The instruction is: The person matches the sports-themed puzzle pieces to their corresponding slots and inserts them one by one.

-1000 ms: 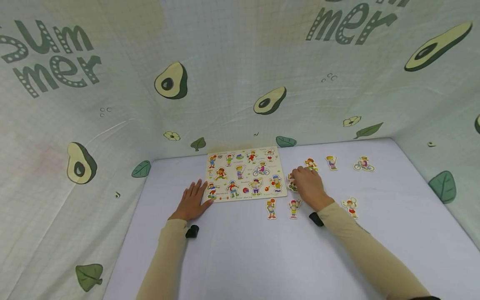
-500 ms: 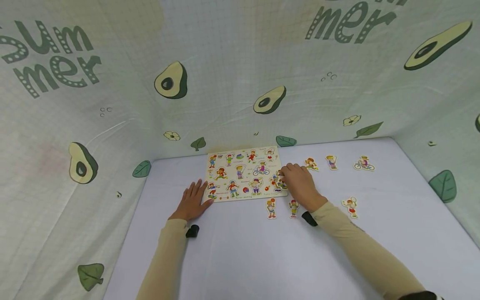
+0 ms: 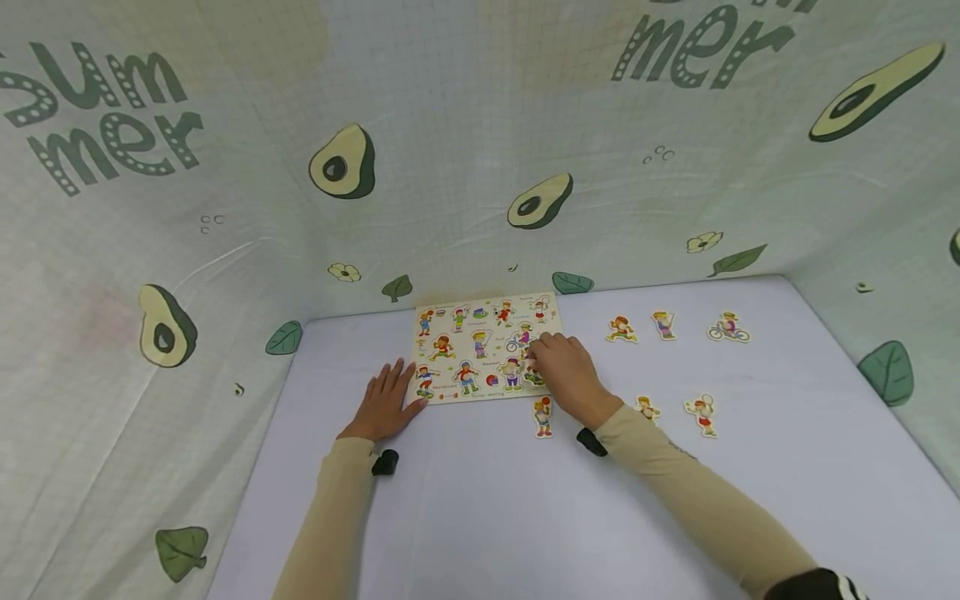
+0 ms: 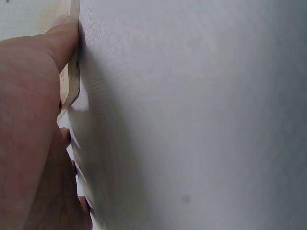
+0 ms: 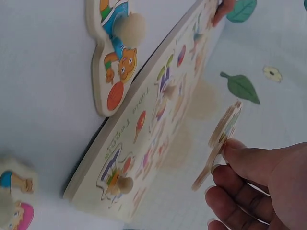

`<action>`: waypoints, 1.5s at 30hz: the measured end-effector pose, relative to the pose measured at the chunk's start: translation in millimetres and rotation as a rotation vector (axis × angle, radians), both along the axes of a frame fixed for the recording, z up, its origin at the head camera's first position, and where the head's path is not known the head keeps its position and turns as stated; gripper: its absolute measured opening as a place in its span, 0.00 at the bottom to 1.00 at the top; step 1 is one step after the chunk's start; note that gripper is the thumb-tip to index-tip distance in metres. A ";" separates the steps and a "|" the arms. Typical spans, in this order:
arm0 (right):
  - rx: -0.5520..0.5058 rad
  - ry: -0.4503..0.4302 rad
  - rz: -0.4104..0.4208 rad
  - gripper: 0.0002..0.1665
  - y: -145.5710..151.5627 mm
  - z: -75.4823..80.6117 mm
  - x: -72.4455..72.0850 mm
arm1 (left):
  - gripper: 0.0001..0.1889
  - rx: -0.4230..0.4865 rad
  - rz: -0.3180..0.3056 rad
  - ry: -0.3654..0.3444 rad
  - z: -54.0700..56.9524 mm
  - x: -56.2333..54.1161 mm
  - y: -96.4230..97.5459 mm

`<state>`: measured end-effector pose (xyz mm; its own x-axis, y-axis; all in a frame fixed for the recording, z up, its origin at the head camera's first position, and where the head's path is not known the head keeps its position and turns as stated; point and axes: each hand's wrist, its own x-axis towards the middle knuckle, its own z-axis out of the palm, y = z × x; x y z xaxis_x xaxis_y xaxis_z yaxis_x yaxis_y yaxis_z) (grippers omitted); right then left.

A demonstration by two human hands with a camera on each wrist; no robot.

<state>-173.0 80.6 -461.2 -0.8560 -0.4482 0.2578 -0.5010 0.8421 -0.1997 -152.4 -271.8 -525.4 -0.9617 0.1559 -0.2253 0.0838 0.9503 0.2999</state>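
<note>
A wooden knob puzzle board point(image 3: 491, 364) with printed sports figures lies toward the back of the table. My left hand point(image 3: 381, 404) lies flat with spread fingers at its left edge, the thumb point(image 4: 64, 36) touching the board's corner. Over the board's right part, my right hand point(image 3: 570, 377) pinches a figure puzzle piece point(image 5: 225, 127), held above the surface and seen nearly edge-on in the right wrist view; its knob is hidden by the fingers. A figure piece with a knob point(image 5: 115, 179) sits in the board near the corner. In front of the board lies a ball-player piece point(image 3: 543, 417).
Loose pieces lie to the right: a runner point(image 3: 622, 328), a batter point(image 3: 663, 325), a cyclist point(image 3: 728, 327) and a racket player point(image 3: 702, 414). Another piece point(image 3: 647, 408) is partly covered by the right sleeve. A printed cloth wall point(image 3: 450, 208) rises behind the table.
My right hand has lifted the puzzle piece from beside the board and carried it left over the board. The left hand has stayed in place.
</note>
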 end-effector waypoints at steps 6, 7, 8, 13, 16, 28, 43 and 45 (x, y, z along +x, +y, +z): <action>0.004 0.016 0.041 0.10 -20.9 -2.2 2.2 | 0.43 0.000 -0.003 -0.001 -2.8 -0.7 -2.1; -0.006 0.020 0.050 0.10 -24.1 -2.7 2.3 | 0.43 -0.001 -0.003 -0.002 -3.4 -1.0 -2.6; -0.018 0.023 0.060 0.09 -27.4 -3.0 2.3 | 0.43 -0.002 -0.003 -0.001 -4.0 -1.3 -3.0; -0.052 0.013 0.094 0.08 -43.2 -4.1 1.7 | 0.44 0.004 -0.004 0.007 -6.2 -2.1 -3.7; -0.046 -0.010 0.106 0.08 -53.0 -5.5 1.2 | 0.44 0.006 -0.004 0.009 -6.3 -1.9 -3.7; -0.027 0.003 0.132 0.07 -90.5 -16.4 0.0 | 0.42 -0.007 0.004 -0.024 7.7 1.0 2.7; 0.048 -0.077 0.136 0.09 -133.0 -24.0 -7.1 | 0.42 -0.019 -0.006 -0.022 7.6 0.4 2.4; 0.056 -0.072 0.136 0.09 -138.6 -26.6 -9.0 | 0.42 -0.011 -0.007 -0.014 7.5 0.4 2.7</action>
